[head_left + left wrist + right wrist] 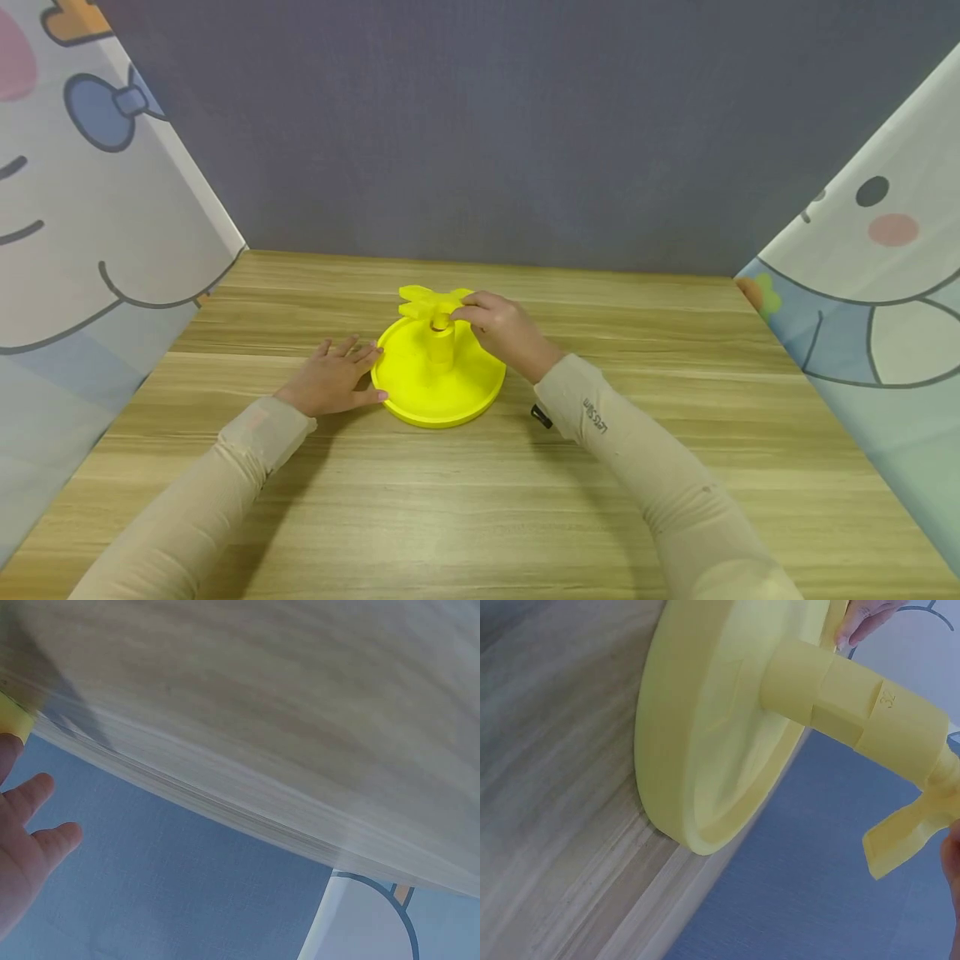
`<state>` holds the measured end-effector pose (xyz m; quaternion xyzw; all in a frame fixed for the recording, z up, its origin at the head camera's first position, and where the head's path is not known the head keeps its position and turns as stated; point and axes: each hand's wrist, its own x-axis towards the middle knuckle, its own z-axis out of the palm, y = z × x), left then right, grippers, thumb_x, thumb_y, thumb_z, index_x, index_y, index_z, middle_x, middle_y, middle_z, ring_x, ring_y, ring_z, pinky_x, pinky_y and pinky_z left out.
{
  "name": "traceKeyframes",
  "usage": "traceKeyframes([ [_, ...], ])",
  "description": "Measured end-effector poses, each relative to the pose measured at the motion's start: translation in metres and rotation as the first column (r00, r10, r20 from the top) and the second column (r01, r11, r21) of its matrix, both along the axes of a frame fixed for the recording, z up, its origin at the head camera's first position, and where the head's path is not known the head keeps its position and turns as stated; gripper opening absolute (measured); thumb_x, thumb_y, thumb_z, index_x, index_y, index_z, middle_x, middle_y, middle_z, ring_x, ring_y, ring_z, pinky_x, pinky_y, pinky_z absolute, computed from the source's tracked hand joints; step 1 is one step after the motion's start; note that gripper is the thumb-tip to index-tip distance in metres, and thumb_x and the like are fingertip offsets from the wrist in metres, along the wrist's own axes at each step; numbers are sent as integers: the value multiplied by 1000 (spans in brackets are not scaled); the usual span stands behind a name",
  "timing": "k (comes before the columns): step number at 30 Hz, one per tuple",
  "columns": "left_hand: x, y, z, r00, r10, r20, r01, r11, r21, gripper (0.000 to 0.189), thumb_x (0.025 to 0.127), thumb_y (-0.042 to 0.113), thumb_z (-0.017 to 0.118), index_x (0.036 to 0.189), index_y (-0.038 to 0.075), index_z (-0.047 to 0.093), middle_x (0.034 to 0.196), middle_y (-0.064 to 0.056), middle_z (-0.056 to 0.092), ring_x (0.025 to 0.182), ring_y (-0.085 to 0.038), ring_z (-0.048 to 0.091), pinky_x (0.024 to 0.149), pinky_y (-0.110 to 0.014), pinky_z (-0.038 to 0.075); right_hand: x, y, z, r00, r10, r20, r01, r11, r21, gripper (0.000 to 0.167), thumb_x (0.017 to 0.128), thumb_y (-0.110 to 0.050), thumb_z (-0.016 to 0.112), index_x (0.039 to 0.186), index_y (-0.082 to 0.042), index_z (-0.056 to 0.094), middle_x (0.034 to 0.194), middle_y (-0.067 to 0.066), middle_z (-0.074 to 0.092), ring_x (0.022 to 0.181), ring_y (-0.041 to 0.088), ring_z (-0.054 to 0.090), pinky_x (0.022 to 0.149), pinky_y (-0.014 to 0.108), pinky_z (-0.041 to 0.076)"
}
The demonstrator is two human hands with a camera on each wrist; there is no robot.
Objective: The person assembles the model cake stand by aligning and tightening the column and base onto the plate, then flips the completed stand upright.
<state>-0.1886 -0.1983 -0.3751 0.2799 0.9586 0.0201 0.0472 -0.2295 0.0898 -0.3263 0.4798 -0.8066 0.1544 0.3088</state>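
Observation:
A yellow round base (pixel 442 404) with a raised rim lies on the table, a thick post (pixel 441 350) standing at its centre. The number 32 shows on the post in the right wrist view. At the post's top sits a yellow piece with several flat blades (pixel 420 302). My right hand (pixel 506 329) pinches this bladed piece from the right side, partly covering it. On the left, my left hand (pixel 330 383) has its fingers spread, with fingertips and thumb at the base's rim. The left wrist view catches only some fingers beside a yellow edge (pixel 13 720).
The wood-grain table (pixel 465 500) runs back to a dark grey-blue panel (pixel 480 133). Cartoon-printed cloths (pixel 112 208) stand at both sides. A small black object (pixel 541 416) shows beside the right cuff.

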Motion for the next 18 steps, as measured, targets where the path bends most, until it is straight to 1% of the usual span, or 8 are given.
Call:
traceKeyframes([
  [4,0,0,1,1000,0,-1,0,1000,0,76,92,53,54,142,-2,42,144,-21,42,134,-48,31,103,-68,24,0,0,-2,1000,-2,24,1,1000,10,27,78,13,71,98,-5,74,97,13,68,90,24,67,81,28,54],
  [6,0,0,1,1000,-2,-1,2,1000,-1,76,92,54,54,142,-2,42,145,-21,42,134,-47,31,103,-68,24,0,0,-3,1000,-4,16,4,1000,12,26,79,12,71,98,-5,74,97,13,68,91,24,67,82,28,54],
  [11,1,1,3,1000,-4,2,4,1000,-1,77,92,55,53,142,-2,41,145,-20,41,135,-47,30,103,-68,24,-1,-1,-6,999,-1,-54,2,1000,19,21,81,9,70,96,-5,74,97,14,68,91,26,68,84,29,54],
  [14,1,1,3,1000,0,6,0,1000,-3,77,92,55,53,143,-2,41,145,-20,41,135,-47,30,104,-67,23,-1,-1,-7,997,10,-81,-8,1000,23,18,81,8,70,93,-4,73,97,15,68,90,27,68,84,29,54],
  [16,1,1,3,1000,2,7,-2,1000,-3,77,92,54,53,143,-3,41,145,-21,41,135,-47,30,104,-67,23,0,-1,-7,997,15,-73,-14,1000,18,18,80,9,71,92,-4,74,98,15,68,91,27,68,84,30,54],
  [18,1,1,3,1000,2,7,-2,1000,-4,77,92,54,53,143,-3,41,145,-21,41,135,-47,30,104,-67,23,0,-1,-8,999,19,-42,-19,1000,11,19,79,10,72,92,-3,74,99,16,68,92,28,67,85,30,53],
])
